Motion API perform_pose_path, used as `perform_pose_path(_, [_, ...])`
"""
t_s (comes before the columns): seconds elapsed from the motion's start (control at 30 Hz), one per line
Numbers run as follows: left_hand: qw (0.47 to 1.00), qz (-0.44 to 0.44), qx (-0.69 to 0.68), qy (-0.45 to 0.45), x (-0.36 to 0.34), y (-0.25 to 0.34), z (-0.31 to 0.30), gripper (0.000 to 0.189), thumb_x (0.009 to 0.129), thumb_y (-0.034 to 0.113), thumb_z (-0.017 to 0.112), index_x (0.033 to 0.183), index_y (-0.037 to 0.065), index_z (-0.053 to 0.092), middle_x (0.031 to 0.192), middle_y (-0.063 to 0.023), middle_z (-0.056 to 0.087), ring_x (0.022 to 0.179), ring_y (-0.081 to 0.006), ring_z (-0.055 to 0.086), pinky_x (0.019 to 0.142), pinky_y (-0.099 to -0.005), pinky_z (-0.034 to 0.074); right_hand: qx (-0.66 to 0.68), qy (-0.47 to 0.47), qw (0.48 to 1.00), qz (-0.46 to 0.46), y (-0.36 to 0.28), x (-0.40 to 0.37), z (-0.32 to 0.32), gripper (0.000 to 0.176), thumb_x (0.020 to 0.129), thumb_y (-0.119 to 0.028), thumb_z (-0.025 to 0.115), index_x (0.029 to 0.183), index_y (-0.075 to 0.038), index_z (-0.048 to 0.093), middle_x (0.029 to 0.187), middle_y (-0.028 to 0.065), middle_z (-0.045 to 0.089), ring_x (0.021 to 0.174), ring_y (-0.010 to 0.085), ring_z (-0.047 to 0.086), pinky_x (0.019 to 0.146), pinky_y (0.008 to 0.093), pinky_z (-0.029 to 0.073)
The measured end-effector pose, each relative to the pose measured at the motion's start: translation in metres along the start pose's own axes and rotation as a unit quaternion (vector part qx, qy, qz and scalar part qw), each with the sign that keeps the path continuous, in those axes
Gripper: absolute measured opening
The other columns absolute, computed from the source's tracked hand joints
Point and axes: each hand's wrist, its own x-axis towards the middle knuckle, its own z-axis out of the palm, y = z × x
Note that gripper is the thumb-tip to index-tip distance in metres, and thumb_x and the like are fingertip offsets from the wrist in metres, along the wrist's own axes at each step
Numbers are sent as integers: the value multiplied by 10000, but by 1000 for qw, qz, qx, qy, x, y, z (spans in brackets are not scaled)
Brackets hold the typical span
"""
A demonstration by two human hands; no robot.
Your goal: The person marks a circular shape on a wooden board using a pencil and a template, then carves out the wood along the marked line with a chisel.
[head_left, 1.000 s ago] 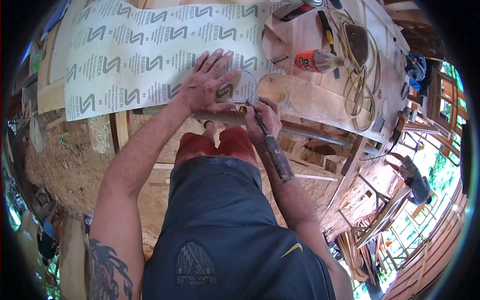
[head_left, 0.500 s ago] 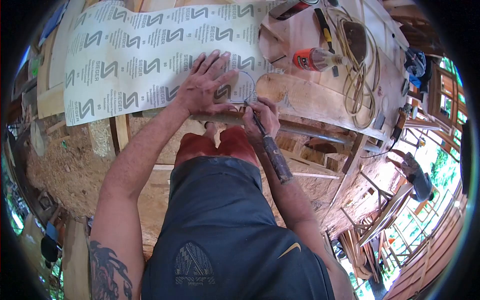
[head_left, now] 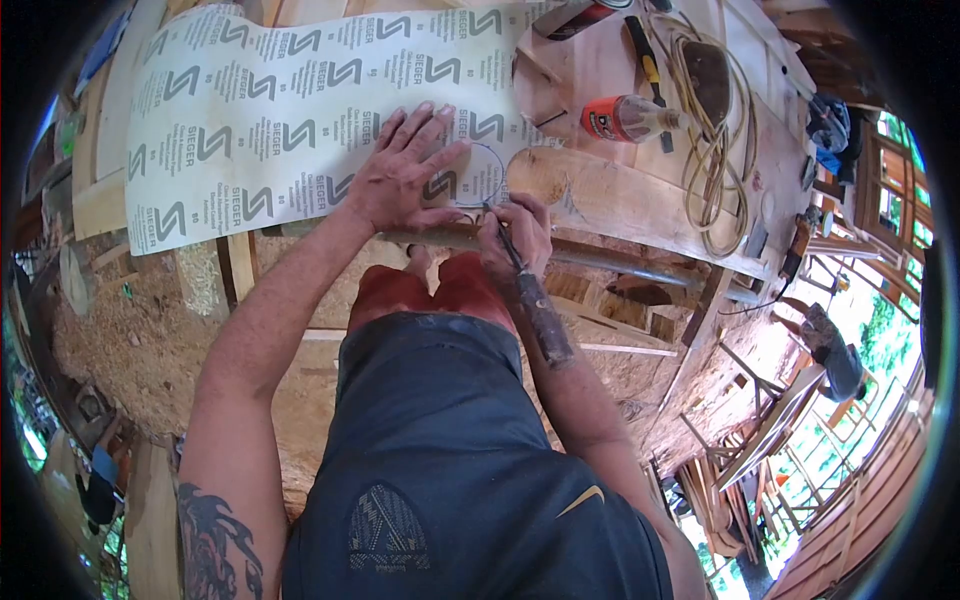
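A large pale sheet of sandpaper [head_left: 290, 90] lies printed side up on the wooden table, with "SIEGER" and "80" repeated across it. My left hand [head_left: 405, 175] rests flat on the sheet near its front edge, fingers spread. Just right of it is a circle drawn in blue line [head_left: 487, 160]. My right hand [head_left: 522, 232] is closed round a slim, dark-bladed hand tool with a thick worn handle [head_left: 545, 325]. The tool's tip meets the sheet at the lower edge of the circle. Its handle points back along my right forearm.
A bottle with a red label [head_left: 625, 118] lies on the table at right, beside a yellow-black handled tool [head_left: 650, 68] and a coiled cord [head_left: 735, 150]. A can [head_left: 580, 15] lies at the back. A metal pipe [head_left: 620, 262] runs along the front edge. Another person [head_left: 832, 350] bends over at far right.
The view has shifted slightly. My left hand stays flat on the sheet. My right hand and the tool have moved only a little, the tip still by the circle's lower edge.
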Motion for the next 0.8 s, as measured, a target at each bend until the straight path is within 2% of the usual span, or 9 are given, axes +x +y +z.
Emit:
perform_pose_path(0.17, [1000, 1, 1, 4, -1, 0, 0, 934, 737, 683, 754, 1517, 237, 497, 1653, -144, 320, 1530, -378, 276, 1260, -546, 181, -1, 9, 1000, -6, 0, -2, 2, 191, 757, -9, 753, 907, -52, 643, 904, 132, 725, 1018, 377, 679, 914, 471, 543])
perform_pose_path(0.27, [1000, 0, 3, 2, -1, 0, 0, 932, 738, 681, 755, 1513, 232, 500, 1651, -146, 322, 1528, -381, 278, 1258, -548, 183, 0, 2, 1000, 0, 0, -2, 1, 183, 775, -10, 742, 930, -50, 655, 947, 128, 720, 1004, 376, 679, 914, 462, 543])
perform_pose_path(0.37, [1000, -1, 4, -5, 0, 0, -1, 927, 739, 675, 756, 1510, 227, 502, 1647, -153, 325, 1526, -387, 277, 1258, -550, 180, 21, -31, 993, 108, -3, 2, -7, 167, 807, -44, 728, 963, -55, 671, 1000, 125, 708, 984, 360, 683, 908, 452, 543])
perform_pose_path(0.47, [1000, -7, 1, -11, 2, 2, -5, 921, 741, 672, 755, 1506, 222, 507, 1640, -162, 329, 1525, -392, 273, 1259, -555, 176, 77, -36, 985, 147, 15, 7, -22, 185, 831, -124, 731, 999, -63, 686, 1041, 149, 687, 985, 340, 685, 897, 434, 544])
perform_pose_path(0.5, [1000, -9, -2, -13, 2, 3, -6, 918, 740, 673, 754, 1501, 220, 512, 1636, -165, 332, 1525, -394, 272, 1259, -558, 176, 28, -68, 978, 196, 11, 18, -32, 229, 833, -197, 741, 1001, -52, 686, 960, 164, 706, 915, 309, 707, 834, 419, 561])
perform_pose_path(0.6, [1000, -11, -7, -14, 2, 4, -7, 906, 742, 664, 754, 1494, 216, 521, 1633, -170, 334, 1528, -393, 264, 1262, -558, 171, 86, -107, 955, 262, 25, 37, -38, 249, 841, -227, 734, 995, -37, 687, 856, 158, 719, 806, 280, 717, 762, 399, 570])
perform_pose_path(0.63, [1000, -12, -8, -14, 2, 4, -7, 901, 743, 659, 755, 1492, 216, 523, 1633, -171, 334, 1529, -392, 261, 1263, -557, 168, 88, -123, 961, 233, 32, 43, -35, 243, 856, -224, 719, 975, -15, 683, 784, 146, 722, 734, 256, 714, 712, 389, 569])
perform_pose_path(0.73, [1000, -13, -18, -8, 0, 4, -8, 916, 729, 631, 763, 1510, 228, 505, 1642, -164, 329, 1528, -389, 268, 1261, -554, 168, 75, -210, 954, 199, 39, 65, -37, 217, 909, -178, 714, 1006, 12, 675, 883, 96, 733, 781, 120, 639, 719, 314, 537])
perform_pose_path(0.8, [1000, -15, -25, -7, 0, 5, -9, 919, 724, 621, 765, 1513, 228, 503, 1643, -163, 327, 1528, -387, 268, 1262, -553, 168, 105, -219, 946, 216, 43, 72, -33, 199, 911, -173, 708, 996, 6, 681, 872, 85, 726, 778, 119, 640, 715, 306, 538])
